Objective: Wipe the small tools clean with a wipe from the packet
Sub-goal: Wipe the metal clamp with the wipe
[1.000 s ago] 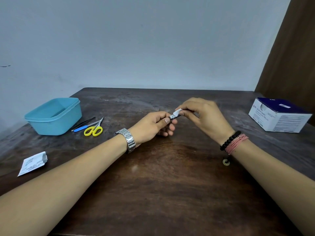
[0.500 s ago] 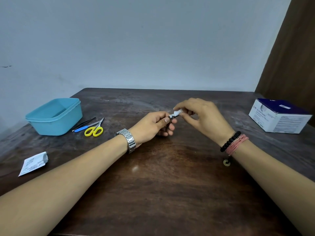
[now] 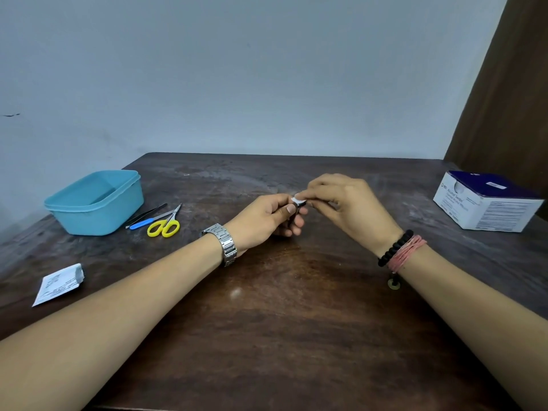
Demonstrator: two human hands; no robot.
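Dark, worn wooden table [image 3: 296, 336] against a pale wall [image 3: 267, 69]. Mid-table, left hand [image 3: 264, 221] grips a small tool [image 3: 299, 205]; right hand [image 3: 347, 203] pinches the wipe [image 3: 297, 199] on it. Opened packet [image 3: 59, 284] near left edge.

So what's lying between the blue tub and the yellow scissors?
In the head view, two slim tools: a black tool and a blue-handled one, between the light blue plastic tub and yellow-handled scissors.

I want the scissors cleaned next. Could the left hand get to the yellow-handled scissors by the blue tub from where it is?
Probably yes. The yellow-handled scissors lie in the open on the table, with bare wood between them and the left hand. But that hand grips a small metal tool, so it must put that down first.
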